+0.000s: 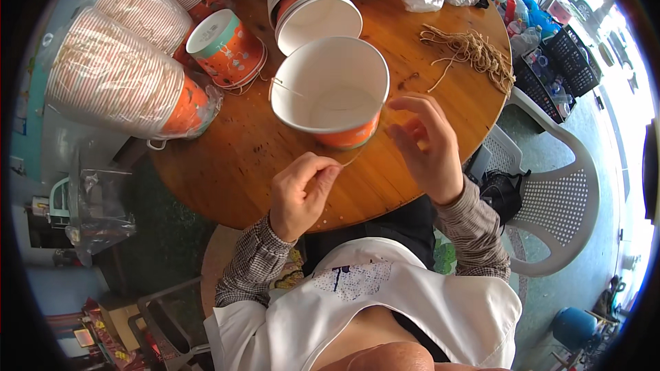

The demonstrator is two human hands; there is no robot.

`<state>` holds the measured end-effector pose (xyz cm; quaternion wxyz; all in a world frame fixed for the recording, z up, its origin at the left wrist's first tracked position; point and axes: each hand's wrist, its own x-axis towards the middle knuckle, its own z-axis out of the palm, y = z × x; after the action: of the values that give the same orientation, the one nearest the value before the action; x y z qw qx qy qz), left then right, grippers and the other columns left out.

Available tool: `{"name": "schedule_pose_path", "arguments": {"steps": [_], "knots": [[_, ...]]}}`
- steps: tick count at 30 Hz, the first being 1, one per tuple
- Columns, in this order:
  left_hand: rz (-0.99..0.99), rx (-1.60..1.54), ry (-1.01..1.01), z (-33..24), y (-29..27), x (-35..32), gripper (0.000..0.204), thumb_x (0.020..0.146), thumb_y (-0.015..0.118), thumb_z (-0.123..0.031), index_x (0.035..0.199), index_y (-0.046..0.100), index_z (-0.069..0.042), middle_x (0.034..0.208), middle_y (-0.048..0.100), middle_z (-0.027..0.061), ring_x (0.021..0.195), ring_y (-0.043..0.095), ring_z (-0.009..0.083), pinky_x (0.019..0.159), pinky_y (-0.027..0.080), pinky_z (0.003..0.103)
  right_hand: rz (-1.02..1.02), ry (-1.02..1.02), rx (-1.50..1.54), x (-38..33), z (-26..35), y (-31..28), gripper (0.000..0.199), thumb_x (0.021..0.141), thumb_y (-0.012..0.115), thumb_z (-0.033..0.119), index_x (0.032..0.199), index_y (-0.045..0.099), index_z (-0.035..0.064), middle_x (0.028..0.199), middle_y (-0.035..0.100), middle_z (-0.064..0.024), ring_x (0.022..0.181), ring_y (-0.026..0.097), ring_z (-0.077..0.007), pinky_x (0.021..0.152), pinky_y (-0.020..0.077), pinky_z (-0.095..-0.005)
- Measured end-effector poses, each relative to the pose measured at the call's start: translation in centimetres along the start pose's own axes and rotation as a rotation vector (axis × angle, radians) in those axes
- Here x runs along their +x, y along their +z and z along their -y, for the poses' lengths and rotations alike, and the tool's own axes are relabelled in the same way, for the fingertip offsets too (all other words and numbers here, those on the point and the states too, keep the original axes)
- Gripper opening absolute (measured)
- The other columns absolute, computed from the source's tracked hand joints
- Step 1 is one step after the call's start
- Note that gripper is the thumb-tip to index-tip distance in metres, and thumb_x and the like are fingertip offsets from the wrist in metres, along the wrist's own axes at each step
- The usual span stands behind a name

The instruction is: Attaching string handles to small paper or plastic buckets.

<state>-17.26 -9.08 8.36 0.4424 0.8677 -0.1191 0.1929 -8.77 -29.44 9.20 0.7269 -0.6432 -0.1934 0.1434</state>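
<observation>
A large paper bucket (330,72), white inside and orange with a green band outside, stands on the round wooden table in front of me. A thin string (278,83) pokes through its wall at the left rim. My left hand (302,192) is closed near the bucket's front, thumb and forefinger pinching a string end that runs up toward the bucket's right side. Beside the right rim is my right hand (430,148), its fingers curled but apart; the forefinger is close to the rim, and I see nothing held in it.
Nested paper buckets (113,72) in clear plastic lie at the left. More buckets (302,0) stand behind, with a short stack (227,48) between. A bundle of loose strings (474,55) lies at the table's right edge. A white plastic chair (557,192) stands to the right.
</observation>
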Motion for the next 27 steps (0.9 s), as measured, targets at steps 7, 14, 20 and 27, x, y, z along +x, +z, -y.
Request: {"name": "schedule_pose_path", "arguments": {"steps": [7, 14, 20, 27], "knots": [[0.014, 0.035, 0.101, -1.4, -0.2, 1.5, 0.007, 0.086, 0.066, -0.003, 0.085, 0.060, 0.001, 0.070, 0.054, 0.0085, 0.059, 0.055, 0.0201, 0.053, 0.044, 0.030, 0.134, -0.289, -0.180, -2.2, -0.6, 3.6, 0.030, 0.086, 0.066, 0.005, 0.114, 0.055, 0.0013, 0.087, 0.064, -0.0120, 0.073, 0.066, -0.0174, 0.064, 0.0524, -0.0290], [0.077, -0.140, -0.148, -0.2, -0.5, 0.2, 0.018, 0.093, 0.062, -0.015, 0.085, 0.059, 0.001, 0.073, 0.058, 0.0054, 0.060, 0.053, 0.0125, 0.055, 0.042, 0.024, 0.077, -0.231, -0.330, -2.4, -1.0, 2.8, 0.012, 0.085, 0.067, 0.006, 0.094, 0.061, 0.0005, 0.073, 0.061, -0.0103, 0.062, 0.061, -0.0163, 0.058, 0.0487, -0.0283], [-0.074, -0.421, -0.244, 0.4, 0.0, 0.1, 0.038, 0.101, 0.047, -0.032, 0.086, 0.060, 0.000, 0.072, 0.055, 0.0012, 0.063, 0.050, 0.0072, 0.058, 0.041, 0.021, -0.064, -0.202, -0.142, -2.4, -1.9, 2.3, 0.008, 0.087, 0.066, 0.004, 0.091, 0.061, -0.0008, 0.070, 0.061, -0.0037, 0.058, 0.054, -0.0066, 0.055, 0.0453, -0.0234], [0.022, -0.324, -0.140, -0.1, 1.7, 0.5, 0.036, 0.102, 0.046, -0.026, 0.080, 0.057, 0.000, 0.066, 0.053, 0.0035, 0.058, 0.050, 0.0099, 0.054, 0.041, 0.024, -0.029, -0.194, -0.212, -2.6, -1.7, 2.5, 0.009, 0.086, 0.067, 0.005, 0.091, 0.061, 0.0002, 0.070, 0.062, -0.0070, 0.057, 0.057, -0.0099, 0.054, 0.0459, -0.0242]]}}
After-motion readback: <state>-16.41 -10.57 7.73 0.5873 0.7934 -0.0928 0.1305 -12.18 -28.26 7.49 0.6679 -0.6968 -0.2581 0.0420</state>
